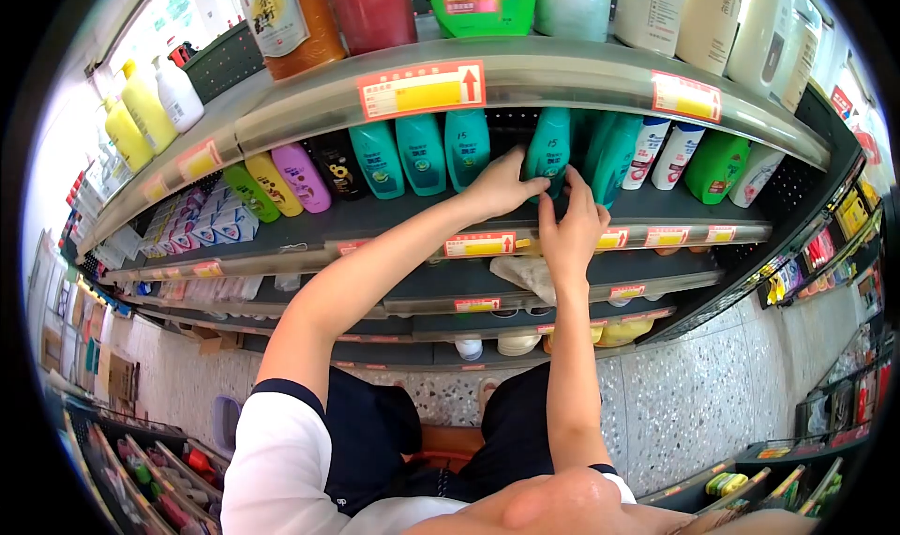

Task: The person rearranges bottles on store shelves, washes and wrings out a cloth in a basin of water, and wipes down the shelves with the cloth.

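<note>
Both of my hands reach to a teal shampoo bottle (547, 148) that stands upright on a grey store shelf (394, 218). My left hand (502, 185) grips its left side with the fingers curled around it. My right hand (570, 227) touches its lower right front, fingers pointing up along the bottle. Three more teal bottles (422, 152) stand in a row to its left, and another teal bottle (614, 155) leans close on its right.
Green, yellow, purple and black bottles (300, 177) fill the shelf's left; white and green bottles (698, 158) its right. Large bottles stand on the shelf above (525, 71). A cloth (525, 274) lies on the shelf below. Speckled floor (694, 394) and low racks lie behind.
</note>
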The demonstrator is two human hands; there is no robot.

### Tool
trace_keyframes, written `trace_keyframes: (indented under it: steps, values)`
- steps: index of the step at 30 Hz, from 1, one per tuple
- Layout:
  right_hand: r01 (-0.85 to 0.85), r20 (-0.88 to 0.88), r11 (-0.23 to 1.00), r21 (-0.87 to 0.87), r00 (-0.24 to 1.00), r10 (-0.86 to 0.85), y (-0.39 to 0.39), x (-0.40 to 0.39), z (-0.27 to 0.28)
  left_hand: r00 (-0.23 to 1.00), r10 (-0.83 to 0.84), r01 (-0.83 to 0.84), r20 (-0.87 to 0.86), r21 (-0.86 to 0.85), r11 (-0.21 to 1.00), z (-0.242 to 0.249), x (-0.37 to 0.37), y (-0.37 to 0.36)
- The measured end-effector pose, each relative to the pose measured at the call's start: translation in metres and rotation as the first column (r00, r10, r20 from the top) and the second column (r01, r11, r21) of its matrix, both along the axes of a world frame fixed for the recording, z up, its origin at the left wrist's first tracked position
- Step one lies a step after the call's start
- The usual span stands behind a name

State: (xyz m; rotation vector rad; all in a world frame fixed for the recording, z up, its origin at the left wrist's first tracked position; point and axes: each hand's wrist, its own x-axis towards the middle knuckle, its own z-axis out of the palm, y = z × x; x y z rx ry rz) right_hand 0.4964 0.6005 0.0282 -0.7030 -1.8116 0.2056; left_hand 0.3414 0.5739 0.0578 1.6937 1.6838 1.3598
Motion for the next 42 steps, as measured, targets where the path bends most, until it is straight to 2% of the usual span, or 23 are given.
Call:
trace_keyframes:
  steps: [2,3,4,6,7,9,12,16,19,28,31,42]
  values:
    - [0.024,0.025,0.997,-0.067,0.999,-0.022,-0.003,-0.001,0.005,1.000,0.002,-0.002,0.017,-0.024,1.000,-0.017,-0.007,-0.004]
    - [0.039,0.042,0.995,-0.090,0.998,-0.036,-0.002,-0.001,0.007,0.995,0.048,-0.053,-0.083,-0.059,0.997,-0.004,0.001,-0.021]
    - [0.044,0.072,0.991,-0.127,0.997,-0.035,-0.001,-0.001,0.010,0.948,0.167,-0.195,-0.270,-0.077,0.978,0.006,0.012,-0.042]
    - [0.060,0.129,0.977,-0.202,0.991,-0.034,0.004,-0.001,0.016,0.861,0.184,-0.165,-0.474,0.082,0.983,0.011,0.017,-0.074]
    - [0.093,0.175,0.978,-0.187,0.983,-0.060,0.006,0.000,0.019,0.867,0.192,-0.178,-0.461,0.074,0.981,0.014,0.019,-0.088]
    - [0.088,0.233,0.958,-0.272,0.972,-0.023,0.009,0.000,0.025,0.878,0.207,-0.203,-0.432,0.056,0.978,0.019,0.025,-0.113]
    - [0.084,0.253,0.949,-0.305,0.968,-0.005,0.010,-0.004,0.029,0.784,0.315,-0.243,-0.534,0.203,0.949,0.002,0.018,-0.146]
    - [0.091,0.259,0.944,-0.318,0.966,-0.006,0.006,-0.007,0.035,0.755,0.414,-0.258,-0.508,0.351,0.900,-0.010,0.015,-0.158]
    - [0.091,0.256,0.955,-0.282,0.967,-0.016,0.004,-0.013,0.040,0.752,0.433,-0.250,-0.498,0.392,0.885,-0.018,0.010,-0.155]
    - [0.012,0.335,0.941,-0.337,0.936,0.108,0.010,-0.022,0.050,0.738,0.471,-0.275,-0.483,0.423,0.863,-0.022,0.012,-0.154]
    - [0.004,0.320,0.957,-0.289,0.943,0.093,0.011,-0.024,0.046,0.723,0.499,-0.286,-0.477,0.451,0.846,-0.023,0.014,-0.152]
    - [0.004,0.367,0.951,-0.310,0.923,0.116,0.009,-0.038,0.049,0.714,0.517,-0.302,-0.472,0.460,0.835,-0.024,0.015,-0.150]
